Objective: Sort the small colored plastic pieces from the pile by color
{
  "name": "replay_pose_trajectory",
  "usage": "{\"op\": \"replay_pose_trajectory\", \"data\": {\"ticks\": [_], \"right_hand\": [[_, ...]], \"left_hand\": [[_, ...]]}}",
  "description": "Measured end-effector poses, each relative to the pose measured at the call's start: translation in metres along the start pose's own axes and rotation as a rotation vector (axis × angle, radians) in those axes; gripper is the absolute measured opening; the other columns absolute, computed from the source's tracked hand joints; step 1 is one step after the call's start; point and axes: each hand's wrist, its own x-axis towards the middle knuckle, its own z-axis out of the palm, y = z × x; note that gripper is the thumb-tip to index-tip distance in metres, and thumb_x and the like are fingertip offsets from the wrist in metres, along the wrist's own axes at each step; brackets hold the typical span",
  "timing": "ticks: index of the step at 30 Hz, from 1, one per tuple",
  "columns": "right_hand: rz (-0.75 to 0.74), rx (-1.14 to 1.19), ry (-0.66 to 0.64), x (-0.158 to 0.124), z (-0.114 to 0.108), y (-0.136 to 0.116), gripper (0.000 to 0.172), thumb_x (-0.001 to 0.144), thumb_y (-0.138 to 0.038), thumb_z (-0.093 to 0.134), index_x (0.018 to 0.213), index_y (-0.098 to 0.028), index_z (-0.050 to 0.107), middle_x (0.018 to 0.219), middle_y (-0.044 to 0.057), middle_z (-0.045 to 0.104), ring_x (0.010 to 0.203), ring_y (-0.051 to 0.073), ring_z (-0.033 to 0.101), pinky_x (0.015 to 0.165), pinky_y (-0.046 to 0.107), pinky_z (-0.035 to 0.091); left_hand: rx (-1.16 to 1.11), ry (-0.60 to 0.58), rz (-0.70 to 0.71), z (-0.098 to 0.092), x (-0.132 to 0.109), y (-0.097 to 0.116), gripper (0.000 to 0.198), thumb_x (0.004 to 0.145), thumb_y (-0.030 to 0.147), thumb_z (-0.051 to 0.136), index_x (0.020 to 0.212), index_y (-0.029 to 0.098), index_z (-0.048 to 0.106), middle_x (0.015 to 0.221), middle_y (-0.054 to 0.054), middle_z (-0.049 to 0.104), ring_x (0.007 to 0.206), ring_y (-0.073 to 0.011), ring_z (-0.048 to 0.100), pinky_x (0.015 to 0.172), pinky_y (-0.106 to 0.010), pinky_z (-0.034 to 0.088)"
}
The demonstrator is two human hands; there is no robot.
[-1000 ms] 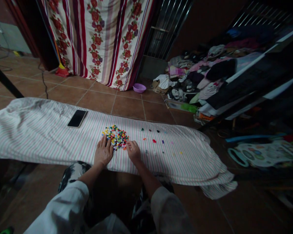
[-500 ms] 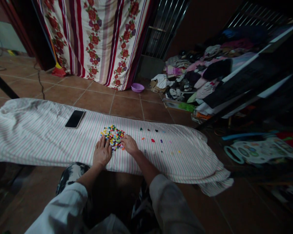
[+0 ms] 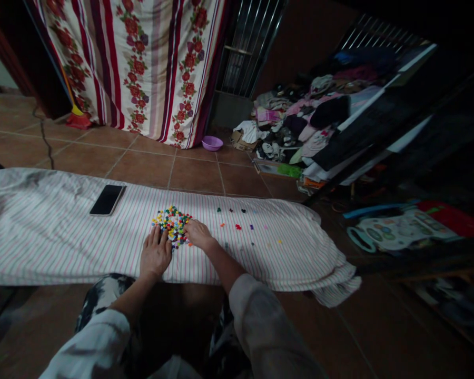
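A heap of small multicoloured beads or pieces (image 3: 173, 217) lies on a striped cloth (image 3: 63, 242). My left hand (image 3: 156, 251) rests flat with its fingers out, the tips touching the heap's near left edge. At the heap's right edge is my right hand (image 3: 198, 233), fingers curled down and closed at the pieces; whatever they pinch is hidden. Right of this hand, small separate groups sit in loose rows, among them a red group (image 3: 238, 227), a dark green one (image 3: 218, 210), a purple one (image 3: 252, 227) and a yellow one (image 3: 280, 241).
A phone (image 3: 108, 200) lies on the cloth to the left. Beyond, on the tiled floor, stand a purple basin (image 3: 212, 143) and a pile of clothes (image 3: 296, 116). A flowered curtain (image 3: 154, 68) hangs behind. A toy panel (image 3: 398, 231) is at the right.
The whole view has shifted, so the scene appears slightly further left. Both hands keep about the same places at the heap, the right one still at its right edge.
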Motion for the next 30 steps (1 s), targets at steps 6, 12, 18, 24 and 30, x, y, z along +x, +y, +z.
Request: {"op": "replay_pose_trajectory", "data": {"ticks": [6,12,18,24,30], "right_hand": [[-0.017,0.205,0.125,0.001,0.009,0.012,0.015,0.083,-0.015,0.056,0.093,-0.019,0.066,0.099,0.005,0.065,0.097,0.017,0.057,0.087,0.027,0.043],[0.127,0.468,0.262,-0.005,0.014,0.034,0.005,0.074,-0.016,0.062,0.076,-0.019,0.059,0.076,-0.002,0.062,0.071,0.012,0.055,0.065,0.021,0.040],[0.307,0.592,0.397,-0.017,0.010,0.079,0.008,0.072,-0.017,0.065,0.074,-0.021,0.059,0.070,-0.004,0.063,0.068,0.011,0.058,0.062,0.020,0.041],[0.477,0.494,0.469,-0.038,0.000,0.142,0.005,0.077,-0.016,0.060,0.080,-0.020,0.062,0.077,-0.001,0.067,0.073,0.012,0.062,0.068,0.020,0.044],[0.726,0.287,0.435,-0.062,-0.010,0.194,0.014,0.084,-0.019,0.055,0.090,-0.019,0.067,0.090,0.005,0.072,0.086,0.015,0.066,0.074,0.021,0.044]], "left_hand": [[0.018,0.028,0.015,0.002,-0.001,-0.002,0.049,0.094,0.033,0.034,0.127,0.006,0.058,0.143,-0.025,0.045,0.138,-0.0349,0.039,0.106,-0.050,0.038],[0.049,0.032,0.041,0.003,-0.001,-0.002,0.050,0.095,0.034,0.032,0.125,0.005,0.059,0.141,-0.026,0.048,0.136,-0.0356,0.041,0.105,-0.050,0.039],[0.050,0.034,0.045,0.003,-0.001,-0.003,0.051,0.094,0.034,0.031,0.125,0.005,0.060,0.142,-0.025,0.047,0.137,-0.0359,0.040,0.106,-0.050,0.039],[0.037,0.049,0.044,0.006,-0.002,-0.005,0.051,0.094,0.035,0.031,0.125,0.006,0.059,0.141,-0.024,0.048,0.137,-0.0344,0.040,0.107,-0.050,0.039],[0.075,0.050,0.069,0.007,-0.002,-0.006,0.054,0.094,0.036,0.028,0.125,0.004,0.059,0.142,-0.025,0.047,0.136,-0.0353,0.040,0.105,-0.050,0.040]]}}
